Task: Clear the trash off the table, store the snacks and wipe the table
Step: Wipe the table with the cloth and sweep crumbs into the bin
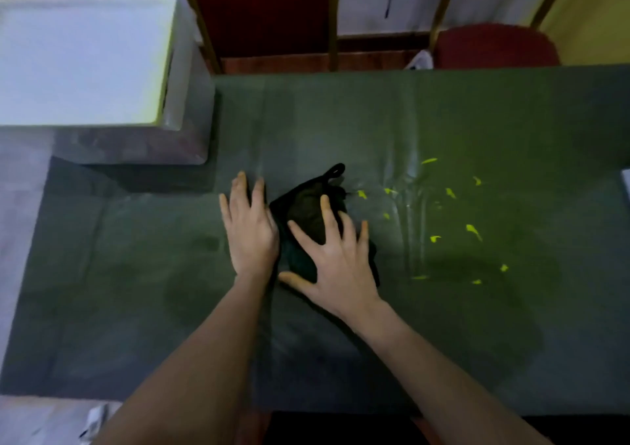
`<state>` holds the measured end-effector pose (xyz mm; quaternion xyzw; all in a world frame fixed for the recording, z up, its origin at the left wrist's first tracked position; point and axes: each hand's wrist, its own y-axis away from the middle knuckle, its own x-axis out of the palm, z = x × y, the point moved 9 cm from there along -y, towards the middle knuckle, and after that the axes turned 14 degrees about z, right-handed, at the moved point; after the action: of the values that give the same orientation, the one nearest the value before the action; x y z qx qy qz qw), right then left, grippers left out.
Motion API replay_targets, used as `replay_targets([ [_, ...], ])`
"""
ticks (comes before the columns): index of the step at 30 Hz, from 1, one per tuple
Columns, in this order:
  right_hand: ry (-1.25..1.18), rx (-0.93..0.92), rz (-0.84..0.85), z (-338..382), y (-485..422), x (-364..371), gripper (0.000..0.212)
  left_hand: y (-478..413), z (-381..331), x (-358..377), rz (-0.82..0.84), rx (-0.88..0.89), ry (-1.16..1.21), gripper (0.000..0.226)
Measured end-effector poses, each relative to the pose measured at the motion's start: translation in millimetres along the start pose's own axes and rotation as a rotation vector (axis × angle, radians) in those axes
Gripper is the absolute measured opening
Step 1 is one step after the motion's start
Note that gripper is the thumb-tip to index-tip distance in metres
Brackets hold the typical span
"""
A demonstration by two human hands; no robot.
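A dark cloth (306,206) with a small hanging loop lies crumpled on the green table cover (443,120), near the middle. My right hand (335,260) presses flat on the cloth with its fingers spread. Just left of the cloth, my left hand (250,229) lies flat on the table cover, its fingers straight and its inner edge against the cloth. Several small yellow-green scraps (472,229) are scattered on the cover to the right of the cloth.
A white box (85,59) stands on a grey block at the table's back left corner. Behind the far edge stands a red chair (494,47). A pale object (626,185) shows at the right edge. The cover has wrinkles near the scraps.
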<state>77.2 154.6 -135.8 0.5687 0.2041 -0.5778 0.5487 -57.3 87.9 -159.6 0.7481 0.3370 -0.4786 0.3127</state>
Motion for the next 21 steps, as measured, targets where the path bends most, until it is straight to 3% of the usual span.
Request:
replay_targets([
  [9, 0.05, -0.06, -0.134, 4.0, -6.2, 7.7, 0.061, 0.6, 8.0, 1.7, -0.003, -0.042, -0.022, 0.045],
  [13, 0.086, -0.115, -0.156, -36.4, -3.0, -7.2, 0.055, -1.0, 4.3, -1.3, -0.021, -0.038, -0.01, 0.043],
  [18, 0.073, 0.169, -0.184, -174.5, 33.4, -35.5, 0.057, -0.9, 5.0, -1.2, -0.011, -0.043, -0.019, 0.042],
  [21, 0.044, 0.308, -0.197, -211.0, 48.0, -48.3, 0.052, -1.1, 4.7, -1.4, -0.015, -0.054, -0.02, 0.042],
])
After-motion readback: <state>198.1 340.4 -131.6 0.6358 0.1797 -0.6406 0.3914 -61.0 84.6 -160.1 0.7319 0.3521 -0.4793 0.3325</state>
